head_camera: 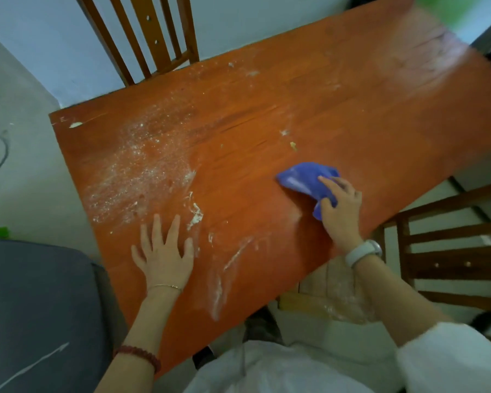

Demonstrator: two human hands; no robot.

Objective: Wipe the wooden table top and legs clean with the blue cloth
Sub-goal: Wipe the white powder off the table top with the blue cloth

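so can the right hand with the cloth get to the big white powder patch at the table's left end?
Probably yes. The right hand grips the cloth, and bare table lies between it and the powder patch. The left hand rests nearer, clear of that path.

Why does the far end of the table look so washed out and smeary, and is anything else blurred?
Head view: pale glare washes over the table's far corner, which smears along with a green patch there; the right hand and blue cloth look slightly soft; the wide lens bends the table edges.
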